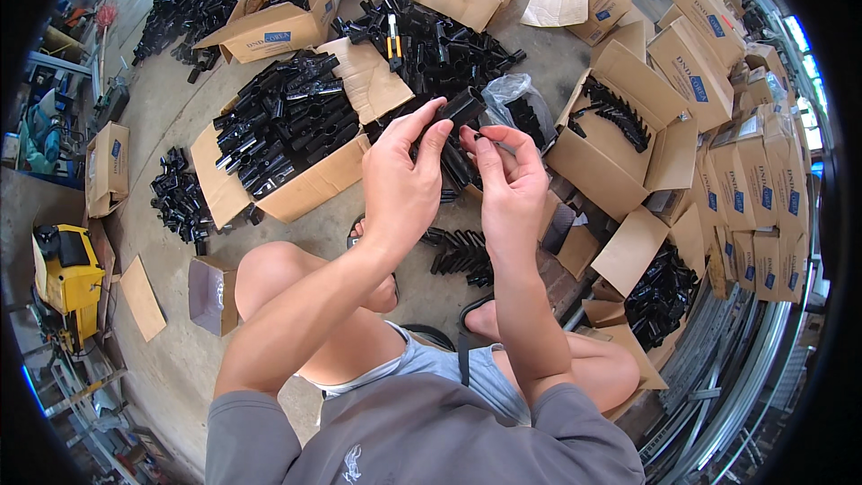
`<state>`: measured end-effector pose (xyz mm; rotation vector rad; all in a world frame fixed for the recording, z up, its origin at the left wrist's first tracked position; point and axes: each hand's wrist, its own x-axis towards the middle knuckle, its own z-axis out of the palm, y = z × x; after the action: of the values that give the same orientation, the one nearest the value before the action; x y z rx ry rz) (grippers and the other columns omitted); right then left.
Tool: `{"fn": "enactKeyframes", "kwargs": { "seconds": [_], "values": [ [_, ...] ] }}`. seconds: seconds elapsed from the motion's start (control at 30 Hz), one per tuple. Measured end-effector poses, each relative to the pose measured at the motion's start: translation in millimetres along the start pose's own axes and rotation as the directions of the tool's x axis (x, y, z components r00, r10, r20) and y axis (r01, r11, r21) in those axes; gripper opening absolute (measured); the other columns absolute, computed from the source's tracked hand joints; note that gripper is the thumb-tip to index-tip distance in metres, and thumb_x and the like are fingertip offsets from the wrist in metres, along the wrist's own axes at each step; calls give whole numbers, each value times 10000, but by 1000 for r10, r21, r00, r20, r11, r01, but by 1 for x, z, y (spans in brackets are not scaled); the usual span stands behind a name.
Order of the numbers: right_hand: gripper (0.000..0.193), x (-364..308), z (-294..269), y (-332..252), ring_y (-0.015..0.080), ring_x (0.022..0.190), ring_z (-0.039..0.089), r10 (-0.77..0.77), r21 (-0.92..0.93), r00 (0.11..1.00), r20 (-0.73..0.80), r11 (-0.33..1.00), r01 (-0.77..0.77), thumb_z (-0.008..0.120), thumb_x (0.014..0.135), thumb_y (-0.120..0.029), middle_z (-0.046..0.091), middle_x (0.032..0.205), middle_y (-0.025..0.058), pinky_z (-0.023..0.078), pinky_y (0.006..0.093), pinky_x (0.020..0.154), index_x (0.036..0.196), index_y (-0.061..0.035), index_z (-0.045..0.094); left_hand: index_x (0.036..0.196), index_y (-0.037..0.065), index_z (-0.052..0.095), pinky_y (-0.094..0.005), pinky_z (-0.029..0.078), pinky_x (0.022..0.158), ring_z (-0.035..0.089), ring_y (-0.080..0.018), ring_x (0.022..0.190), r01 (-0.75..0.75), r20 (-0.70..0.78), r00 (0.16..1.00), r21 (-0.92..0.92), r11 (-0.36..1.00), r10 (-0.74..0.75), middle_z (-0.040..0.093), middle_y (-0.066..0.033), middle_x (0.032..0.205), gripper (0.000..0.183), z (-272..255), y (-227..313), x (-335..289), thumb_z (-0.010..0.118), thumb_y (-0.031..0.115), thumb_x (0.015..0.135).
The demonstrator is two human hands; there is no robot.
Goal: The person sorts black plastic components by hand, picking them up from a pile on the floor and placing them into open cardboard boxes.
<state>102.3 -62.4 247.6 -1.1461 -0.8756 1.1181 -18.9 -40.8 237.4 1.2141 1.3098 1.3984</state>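
Note:
My left hand (402, 178) is closed around a glossy black tubular fitting (464, 106), held up in front of me with its far end pointing to the upper right. Close beside it, my right hand (514, 172) has thumb and index finger pinched together near the fitting. A small dark bit shows at those fingertips, too small to name. Behind the hands spreads a heap of similar black fittings (449, 52). At the left stands an open cardboard box (310, 190) filled with black fittings. Below my hands, a row of small black parts (465, 256) lies on the floor.
A yellow-handled cutter (393, 40) lies on the heap by a cardboard flap (370, 76). An open carton (600, 172) with lined-up black parts stands right, beside a clear plastic bag (512, 90). Stacked cartons (754, 180) and metal profiles (718, 395) line the right side; a yellow machine (72, 278) stands left.

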Motion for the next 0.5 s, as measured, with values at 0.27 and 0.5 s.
{"fn": "enactKeyframes", "kwargs": {
  "seconds": [0.27, 0.5],
  "values": [
    [192, 0, 13, 11, 100, 972, 682, -16, 9, 996, -91, 1000, 17, 727, 970, -41, 754, 1063, 96, 530, 224, 874, 1131, 64, 719, 1269, 12, 707, -331, 540, 838, 714, -236, 951, -99, -1, 995, 121, 988, 100, 729, -163, 1129, 295, -2, 6, -3, 682, 137, 1003],
    [207, -5, 20, 9, 98, 961, 672, 224, 271, 955, -196, 948, -166, 749, 966, -81, 758, 1069, 85, 513, 235, 894, 1134, 40, 749, 1263, 16, 711, -346, 547, 837, 719, -272, 954, -109, 5, 994, 186, 977, 110, 724, -173, 1139, 294, -2, 19, -6, 684, 127, 992]
  ]
}}
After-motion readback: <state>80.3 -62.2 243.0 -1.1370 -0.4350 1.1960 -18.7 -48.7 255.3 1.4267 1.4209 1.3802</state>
